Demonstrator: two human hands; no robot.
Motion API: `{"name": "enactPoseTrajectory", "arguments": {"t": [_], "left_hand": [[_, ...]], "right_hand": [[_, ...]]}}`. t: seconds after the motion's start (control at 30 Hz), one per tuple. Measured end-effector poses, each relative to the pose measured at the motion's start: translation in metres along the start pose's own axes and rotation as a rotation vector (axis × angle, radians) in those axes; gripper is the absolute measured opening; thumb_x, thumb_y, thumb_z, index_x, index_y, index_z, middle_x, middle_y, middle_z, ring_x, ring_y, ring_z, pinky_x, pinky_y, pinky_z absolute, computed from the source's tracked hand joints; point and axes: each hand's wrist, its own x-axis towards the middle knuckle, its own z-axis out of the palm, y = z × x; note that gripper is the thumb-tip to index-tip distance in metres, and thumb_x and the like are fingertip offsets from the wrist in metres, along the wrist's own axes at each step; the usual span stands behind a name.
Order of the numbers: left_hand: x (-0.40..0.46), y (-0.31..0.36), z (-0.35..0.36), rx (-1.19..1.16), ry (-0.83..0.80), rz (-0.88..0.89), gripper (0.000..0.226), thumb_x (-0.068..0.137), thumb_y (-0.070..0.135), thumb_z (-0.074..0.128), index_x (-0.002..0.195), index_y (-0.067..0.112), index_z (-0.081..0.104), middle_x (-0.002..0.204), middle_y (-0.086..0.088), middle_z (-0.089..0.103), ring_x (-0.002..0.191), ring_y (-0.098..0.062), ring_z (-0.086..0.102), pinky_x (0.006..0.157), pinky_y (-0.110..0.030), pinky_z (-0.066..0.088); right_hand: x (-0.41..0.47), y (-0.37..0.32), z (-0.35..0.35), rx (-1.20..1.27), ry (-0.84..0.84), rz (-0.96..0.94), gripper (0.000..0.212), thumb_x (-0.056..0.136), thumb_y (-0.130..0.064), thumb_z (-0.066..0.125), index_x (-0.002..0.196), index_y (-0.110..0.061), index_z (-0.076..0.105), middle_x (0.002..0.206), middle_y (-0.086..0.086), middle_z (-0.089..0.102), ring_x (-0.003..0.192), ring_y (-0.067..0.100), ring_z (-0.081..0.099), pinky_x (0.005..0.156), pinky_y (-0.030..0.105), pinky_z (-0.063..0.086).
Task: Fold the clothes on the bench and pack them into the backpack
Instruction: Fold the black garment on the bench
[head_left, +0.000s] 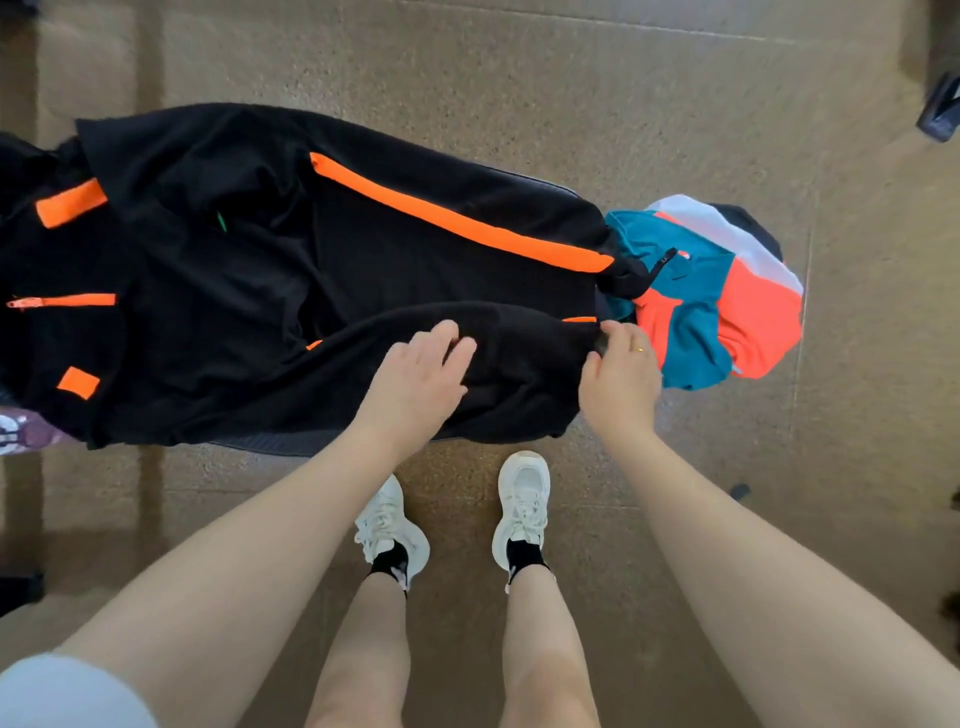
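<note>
A black garment with orange stripes (249, 280) lies spread along the dark bench (280, 445), covering nearly all of it. My left hand (415, 382) rests flat on the near fold of the black cloth, fingers straight. My right hand (621, 371) pinches the cloth's right end by its cuff. A teal, coral and white garment (727, 301) lies crumpled at the bench's right end, just beyond my right hand. No backpack can be made out.
My feet in white shoes (522, 506) stand on the speckled brown floor just in front of the bench. A purple and white item (23, 431) peeks out at the left edge. A dark object (940, 111) lies at the far right.
</note>
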Motion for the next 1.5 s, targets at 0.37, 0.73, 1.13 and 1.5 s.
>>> {"name": "enactPoseTrajectory", "arguments": {"t": [0.37, 0.73, 1.13, 1.5], "left_hand": [[-0.014, 0.015, 0.033, -0.264, -0.064, 0.104, 0.052, 0.05, 0.019, 0.09, 0.09, -0.002, 0.065, 0.086, -0.018, 0.062, 0.063, -0.031, 0.059, 0.055, -0.037, 0.054], [-0.023, 0.0, 0.007, -0.3, -0.333, -0.041, 0.021, 0.087, 0.01, 0.06, 0.107, 0.005, 0.057, 0.103, -0.01, 0.055, 0.097, -0.027, 0.054, 0.076, -0.039, 0.047], [-0.052, -0.003, -0.018, -0.141, -0.258, 0.088, 0.03, 0.058, 0.028, 0.079, 0.079, 0.012, 0.064, 0.082, -0.008, 0.06, 0.063, -0.028, 0.059, 0.051, -0.031, 0.046], [-0.05, -0.016, 0.046, -0.148, -0.208, -0.186, 0.088, 0.068, 0.048, 0.07, 0.139, 0.01, 0.033, 0.144, -0.019, 0.038, 0.131, -0.034, 0.033, 0.1, -0.052, 0.037]], "right_hand": [[-0.019, 0.065, 0.05, 1.044, -0.599, 0.699, 0.039, 0.097, -0.038, 0.044, 0.129, -0.016, 0.051, 0.129, 0.0, 0.057, 0.12, 0.016, 0.05, 0.098, 0.03, 0.031], [-0.017, 0.062, 0.004, 1.336, -0.339, 0.578, 0.022, 0.098, -0.014, 0.042, 0.08, -0.024, 0.049, 0.077, -0.007, 0.056, 0.071, 0.008, 0.052, 0.066, 0.024, 0.039], [-0.063, 0.061, -0.023, 0.397, -0.228, 0.406, 0.049, 0.094, -0.015, 0.049, 0.14, -0.006, 0.035, 0.145, 0.013, 0.037, 0.133, 0.027, 0.034, 0.108, 0.037, 0.029], [-0.043, -0.002, 0.053, -0.47, -0.199, -0.666, 0.067, 0.087, -0.046, 0.047, 0.145, -0.018, 0.028, 0.152, 0.002, 0.03, 0.139, 0.025, 0.031, 0.112, 0.043, 0.021]]}}
